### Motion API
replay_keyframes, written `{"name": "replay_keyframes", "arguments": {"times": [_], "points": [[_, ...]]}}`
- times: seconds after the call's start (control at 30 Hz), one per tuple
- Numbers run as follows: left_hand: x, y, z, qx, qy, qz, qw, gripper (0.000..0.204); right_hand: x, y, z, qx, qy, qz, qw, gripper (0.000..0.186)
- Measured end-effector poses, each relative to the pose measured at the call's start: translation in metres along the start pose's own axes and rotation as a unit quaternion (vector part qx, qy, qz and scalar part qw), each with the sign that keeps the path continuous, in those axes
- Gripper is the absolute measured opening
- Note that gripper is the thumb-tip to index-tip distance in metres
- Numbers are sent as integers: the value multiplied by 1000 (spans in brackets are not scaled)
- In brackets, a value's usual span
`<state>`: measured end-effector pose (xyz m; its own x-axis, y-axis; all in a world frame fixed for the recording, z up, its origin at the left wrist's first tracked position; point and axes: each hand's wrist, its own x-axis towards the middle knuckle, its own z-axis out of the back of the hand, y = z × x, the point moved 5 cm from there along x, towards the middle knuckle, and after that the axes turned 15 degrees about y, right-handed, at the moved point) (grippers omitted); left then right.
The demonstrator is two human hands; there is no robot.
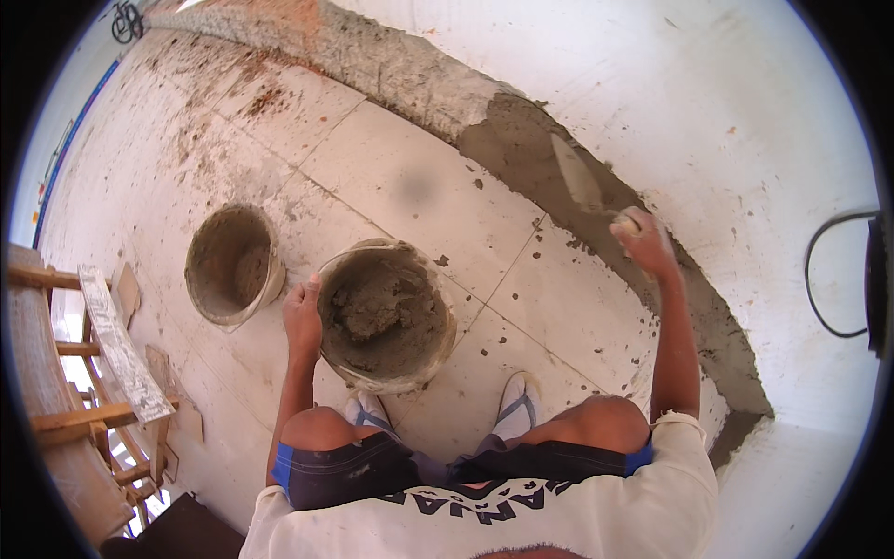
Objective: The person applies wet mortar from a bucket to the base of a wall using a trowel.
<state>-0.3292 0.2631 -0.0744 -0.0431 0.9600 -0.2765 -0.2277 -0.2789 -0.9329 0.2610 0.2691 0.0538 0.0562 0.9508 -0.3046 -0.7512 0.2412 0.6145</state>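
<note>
Right hand [644,244]: closed on pointed grey metal trowel [577,177]; left hand [303,315]: curled gripping round mortar-smeared grey bucket [451,324] alongside, seemingly steadying

The handle of the pale, tapering metal trowel [577,177] was mostly hidden inside the right hand [644,247]. The left hand [303,315] stood at the rim of the round grey mortar bucket [433,349]; its grip could not be made out. Wet grey mortar [377,312] concealed that bucket's bottom. The legs [610,424] partly covered the blue-strapped sandals [520,405]. The view's edge cut off the brown timber frame [93,415] and a black object [876,289] of undetermined kind. The distant dark bicycle [126,20] was too small for detail.
</note>
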Motion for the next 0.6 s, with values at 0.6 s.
{"name": "replay_keyframes", "arguments": {"times": [0.6], "points": [[-14,-25,-9,-34,-4,16,999,39,112,5,-78,-18,4,-101,995,39]]}}
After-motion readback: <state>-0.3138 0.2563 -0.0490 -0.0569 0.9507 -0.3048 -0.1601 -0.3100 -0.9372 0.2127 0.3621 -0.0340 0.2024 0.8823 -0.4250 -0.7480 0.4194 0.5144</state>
